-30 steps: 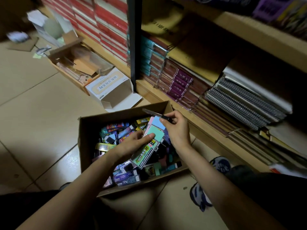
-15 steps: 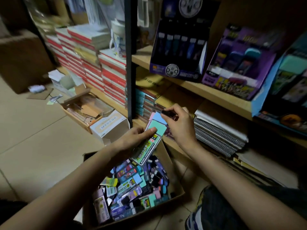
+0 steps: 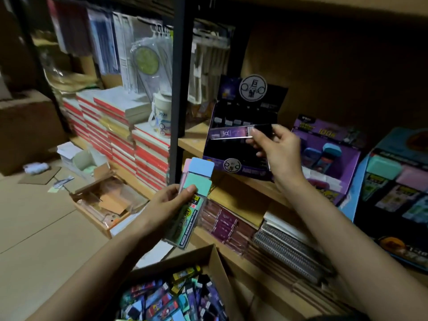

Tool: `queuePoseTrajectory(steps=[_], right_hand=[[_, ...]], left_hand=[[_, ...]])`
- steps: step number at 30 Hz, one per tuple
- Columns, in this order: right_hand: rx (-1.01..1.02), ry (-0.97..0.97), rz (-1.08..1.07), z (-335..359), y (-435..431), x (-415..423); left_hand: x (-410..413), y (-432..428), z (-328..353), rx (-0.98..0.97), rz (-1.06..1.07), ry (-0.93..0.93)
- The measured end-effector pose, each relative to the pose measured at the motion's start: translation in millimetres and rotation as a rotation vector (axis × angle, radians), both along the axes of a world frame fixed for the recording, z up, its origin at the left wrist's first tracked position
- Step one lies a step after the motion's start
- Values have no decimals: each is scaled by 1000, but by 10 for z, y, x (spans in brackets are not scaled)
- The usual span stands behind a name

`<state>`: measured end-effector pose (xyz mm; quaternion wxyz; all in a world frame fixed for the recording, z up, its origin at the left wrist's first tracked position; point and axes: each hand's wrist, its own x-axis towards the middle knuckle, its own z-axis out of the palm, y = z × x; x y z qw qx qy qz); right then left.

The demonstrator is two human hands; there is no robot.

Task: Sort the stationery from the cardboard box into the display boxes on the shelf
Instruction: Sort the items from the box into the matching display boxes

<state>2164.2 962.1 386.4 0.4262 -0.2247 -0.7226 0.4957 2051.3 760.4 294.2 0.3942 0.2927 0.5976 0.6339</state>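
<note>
My left hand (image 3: 170, 201) grips a fanned stack of lead refill cases (image 3: 193, 198) with green, blue and pink caps, held above the cardboard box (image 3: 215, 265). That box sits at the bottom, full of mixed small stationery packs (image 3: 176, 297). My right hand (image 3: 275, 147) holds one dark purple case (image 3: 238, 133) flat, right at the opening of the black and purple display box (image 3: 243, 135) on the shelf. Further right stand a purple display box (image 3: 328, 158) and a blue one (image 3: 393, 195) with similar cases.
A black shelf post (image 3: 178, 89) rises left of the black display box. Stacks of red-edged notebooks (image 3: 129, 140) and a white mug (image 3: 162, 117) lie left. Spiral notebooks (image 3: 289, 249) fill the lower shelf. Opened boxes and scraps (image 3: 102, 200) litter the tiled floor.
My view rose from the cardboard box to the shelf. My right hand carried the dark case up and right to the black display box; my left hand lifted its stack slightly.
</note>
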Motion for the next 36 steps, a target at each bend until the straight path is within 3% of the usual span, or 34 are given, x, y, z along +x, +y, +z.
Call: queuePoseTrajectory(steps=[7, 17, 23, 31, 36], right_hand=[[376, -334, -67, 406, 534, -351], [573, -540, 11, 332, 742, -675], [499, -628, 172, 472, 820, -729], [408, -666, 201, 485, 886, -731], [289, -579, 109, 263, 890, -772]], left_hand=[[-154, 20, -62, 80, 171, -85], [-174, 28, -28, 68, 238, -125], [-149, 18, 3, 54, 255, -110], [-144, 16, 2, 79, 249, -101], [-137, 54, -5, 69, 256, -108]])
